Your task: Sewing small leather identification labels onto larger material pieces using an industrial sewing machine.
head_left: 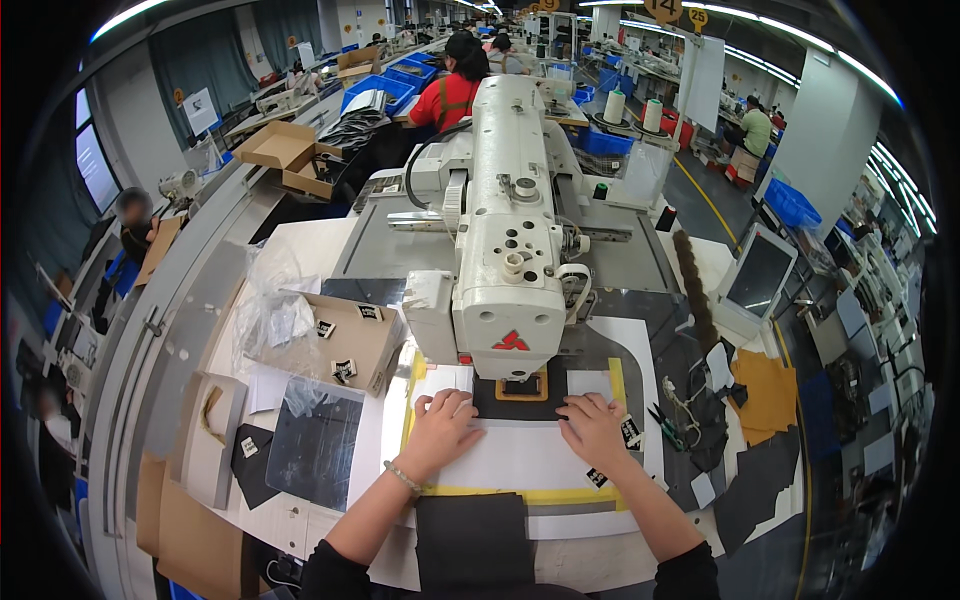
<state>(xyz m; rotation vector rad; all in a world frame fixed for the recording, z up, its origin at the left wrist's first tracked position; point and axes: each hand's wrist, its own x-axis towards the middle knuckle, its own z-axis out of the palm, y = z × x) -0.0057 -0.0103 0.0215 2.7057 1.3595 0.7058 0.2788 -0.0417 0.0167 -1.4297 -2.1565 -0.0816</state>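
A dark fabric piece (512, 409) lies flat under the head of a white industrial sewing machine (515, 240). The machine's small yellow-edged clamp frame (522, 394) sits over the fabric's middle. Spread out on the white sheet, my left hand (440, 430) has its fingertips by the fabric's left end. My right hand (595, 430) rests with fingers apart at the fabric's right end. Beside the right hand and wrist lie small black-and-white labels (630, 432). Yellow tape (520, 494) borders the white sheet (510, 460). Closest to me, another dark fabric piece (474, 545) overlaps the table's front edge.
Left of the machine are a cardboard box with labels (330, 340), clear plastic bags (270, 310) and an open narrow box (208, 440). To the right, black-handled snips (665, 425), fabric scraps, mustard cloth (765, 395) and a tilted screen (758, 270). People work at other machines beyond.
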